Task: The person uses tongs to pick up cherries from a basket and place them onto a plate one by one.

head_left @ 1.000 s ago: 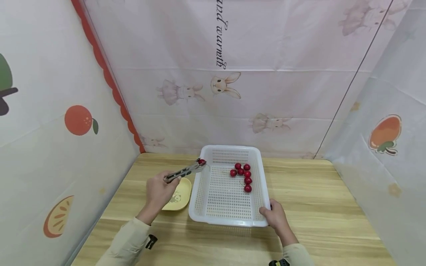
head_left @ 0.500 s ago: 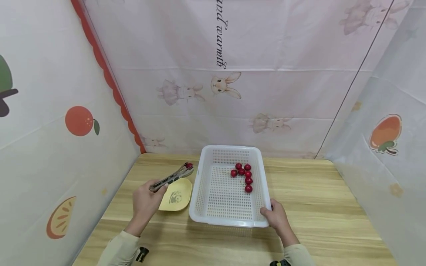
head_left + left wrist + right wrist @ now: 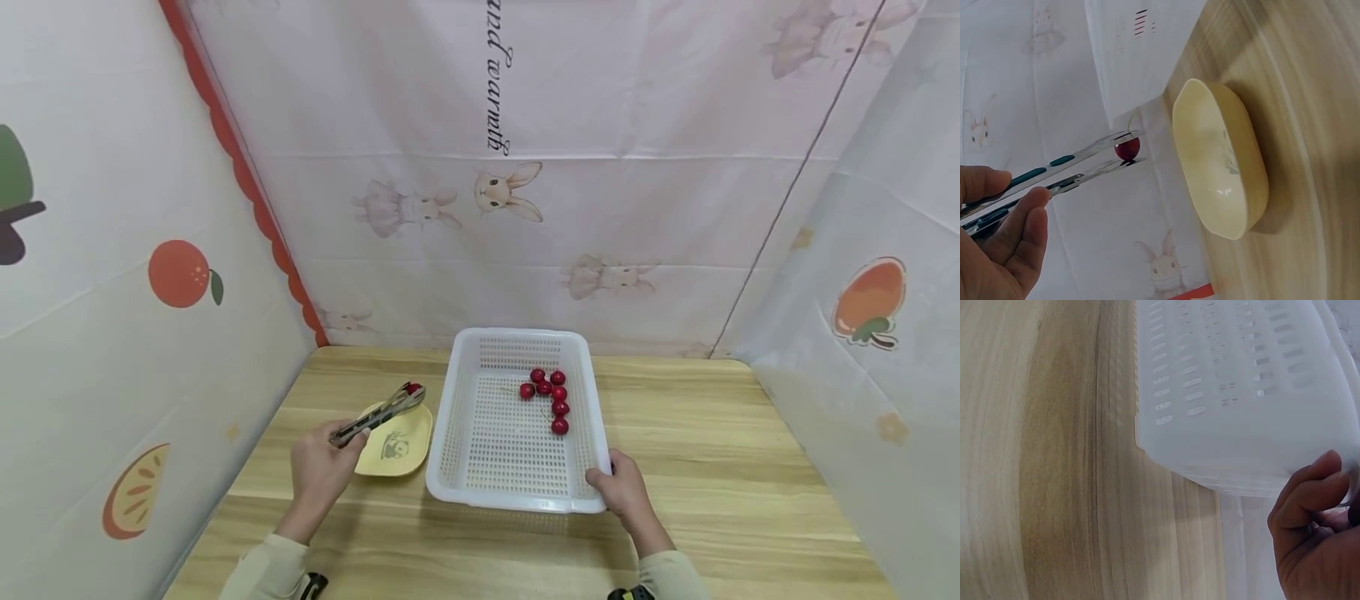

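Observation:
My left hand grips a pair of metal tongs with dark inlays on the handles. Pinched in the tongs' tips is one dark red cherry, its thin green stem pointing up. The tips are above the far side of a small yellow dish with a panda print; the left wrist view shows its bare inside. With thumb on top and fingers underneath, my right hand holds the near right corner of a white perforated basket. Several cherries lie in the basket's right half.
The wood-grain table carries the dish just left of the basket. Printed cloth walls close off the back and both sides. A dark band sits on the left wrist.
My left hand has moved left and toward me, carrying the cherry in the tongs from over the basket's left rim to above the dish. The right hand and basket stay put.

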A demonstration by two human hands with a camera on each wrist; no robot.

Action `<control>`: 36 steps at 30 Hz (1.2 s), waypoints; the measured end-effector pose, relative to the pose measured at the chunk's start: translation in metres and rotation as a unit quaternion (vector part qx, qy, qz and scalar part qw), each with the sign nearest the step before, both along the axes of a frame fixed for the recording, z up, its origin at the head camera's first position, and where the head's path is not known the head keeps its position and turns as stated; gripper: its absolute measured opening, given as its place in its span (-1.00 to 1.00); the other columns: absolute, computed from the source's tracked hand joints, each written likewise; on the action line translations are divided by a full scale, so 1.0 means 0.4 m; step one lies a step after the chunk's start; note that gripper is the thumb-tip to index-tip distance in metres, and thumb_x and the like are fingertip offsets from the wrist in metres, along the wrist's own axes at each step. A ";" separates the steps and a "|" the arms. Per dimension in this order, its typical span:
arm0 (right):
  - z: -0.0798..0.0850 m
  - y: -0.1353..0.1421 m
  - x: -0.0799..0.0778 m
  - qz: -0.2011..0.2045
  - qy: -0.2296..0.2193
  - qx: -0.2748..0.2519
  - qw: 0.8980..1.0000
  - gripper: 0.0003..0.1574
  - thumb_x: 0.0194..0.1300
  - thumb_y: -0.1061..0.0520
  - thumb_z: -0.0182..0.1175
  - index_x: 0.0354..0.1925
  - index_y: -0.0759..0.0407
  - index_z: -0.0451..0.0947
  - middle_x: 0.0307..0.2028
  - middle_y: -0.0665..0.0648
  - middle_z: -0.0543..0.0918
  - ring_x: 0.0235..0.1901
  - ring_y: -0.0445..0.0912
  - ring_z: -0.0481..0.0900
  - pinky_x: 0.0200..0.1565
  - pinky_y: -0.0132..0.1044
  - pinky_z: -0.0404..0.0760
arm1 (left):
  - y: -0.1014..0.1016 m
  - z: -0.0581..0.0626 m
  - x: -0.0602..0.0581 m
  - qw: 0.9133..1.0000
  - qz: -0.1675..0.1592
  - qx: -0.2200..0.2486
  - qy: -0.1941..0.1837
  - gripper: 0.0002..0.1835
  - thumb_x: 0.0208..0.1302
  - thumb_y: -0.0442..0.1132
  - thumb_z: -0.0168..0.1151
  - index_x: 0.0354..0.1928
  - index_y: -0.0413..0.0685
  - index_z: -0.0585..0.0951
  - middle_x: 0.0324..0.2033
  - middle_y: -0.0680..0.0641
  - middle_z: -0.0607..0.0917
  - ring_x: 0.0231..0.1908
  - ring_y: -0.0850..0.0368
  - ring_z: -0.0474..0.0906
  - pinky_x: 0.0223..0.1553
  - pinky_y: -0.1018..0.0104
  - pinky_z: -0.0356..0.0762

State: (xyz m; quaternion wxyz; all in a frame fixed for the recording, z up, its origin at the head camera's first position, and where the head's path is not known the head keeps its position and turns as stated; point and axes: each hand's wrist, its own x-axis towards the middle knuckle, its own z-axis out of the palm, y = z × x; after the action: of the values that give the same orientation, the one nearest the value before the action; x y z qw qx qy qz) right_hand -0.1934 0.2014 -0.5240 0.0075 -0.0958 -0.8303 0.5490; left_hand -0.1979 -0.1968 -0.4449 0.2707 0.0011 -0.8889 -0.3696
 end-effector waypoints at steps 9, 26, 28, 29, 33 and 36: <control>0.004 0.000 0.001 0.005 -0.005 0.002 1.000 -0.55 0.02 0.35 0.12 -0.09 0.58 0.41 -0.26 0.39 0.58 -0.34 0.11 0.59 -0.35 -0.07 0.59 | -0.012 -0.036 -0.002 1.000 0.015 -0.004 -0.005 -0.80 -0.06 -0.35 0.42 -0.36 -0.33 0.69 -0.49 -0.21 0.69 -0.62 0.13 0.54 -0.64 0.33 0.38; 0.006 0.000 -0.004 0.010 -0.003 -0.002 1.000 -0.53 0.02 0.35 0.12 -0.06 0.59 0.40 -0.26 0.39 0.57 -0.34 0.11 0.58 -0.34 -0.05 0.59 | -0.036 -0.089 -0.019 0.997 0.045 -0.029 -0.057 -0.80 -0.01 -0.30 0.38 -0.35 -0.32 0.68 -0.48 -0.21 0.69 -0.60 0.05 0.50 -0.60 0.24 0.35; 0.006 0.000 -0.003 0.008 -0.005 -0.002 1.000 -0.52 0.02 0.35 0.12 -0.05 0.59 0.40 -0.25 0.39 0.57 -0.34 0.11 0.58 -0.34 -0.04 0.59 | -0.037 -0.094 -0.025 0.996 0.047 -0.023 -0.066 -0.79 0.00 -0.29 0.37 -0.34 -0.32 0.68 -0.46 -0.22 0.69 -0.58 0.04 0.50 -0.59 0.24 0.36; 0.006 0.000 -0.003 0.008 -0.005 -0.003 1.000 -0.52 0.03 0.35 0.12 -0.05 0.59 0.39 -0.25 0.39 0.57 -0.34 0.11 0.59 -0.34 -0.04 0.59 | -0.037 -0.096 -0.027 0.996 0.048 -0.022 -0.070 -0.79 0.01 -0.28 0.37 -0.34 -0.32 0.68 -0.45 -0.22 0.69 -0.57 0.04 0.50 -0.58 0.23 0.36; 0.007 0.000 -0.002 0.009 -0.006 -0.004 1.000 -0.52 0.04 0.35 0.12 -0.04 0.59 0.39 -0.25 0.39 0.57 -0.34 0.10 0.59 -0.34 -0.04 0.59 | -0.036 -0.100 -0.034 0.996 0.052 -0.023 -0.074 -0.77 0.02 -0.25 0.37 -0.33 -0.31 0.68 -0.45 -0.23 0.69 -0.56 0.02 0.51 -0.55 0.21 0.36; 0.005 0.000 -0.002 0.009 -0.003 -0.001 1.000 -0.53 0.04 0.35 0.12 -0.06 0.59 0.39 -0.26 0.38 0.58 -0.35 0.10 0.59 -0.34 -0.05 0.59 | -0.035 -0.098 -0.034 0.996 0.054 -0.027 -0.070 -0.76 0.02 -0.24 0.38 -0.33 -0.32 0.68 -0.45 -0.23 0.68 -0.56 0.00 0.52 -0.55 0.18 0.38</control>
State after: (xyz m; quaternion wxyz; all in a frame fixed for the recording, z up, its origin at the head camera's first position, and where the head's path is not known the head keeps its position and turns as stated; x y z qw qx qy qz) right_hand -0.1941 0.2012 -0.5222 0.0002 -0.0899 -0.8308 0.5492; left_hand -0.2117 -0.2109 -0.4843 0.2270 0.0676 -0.9138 -0.3299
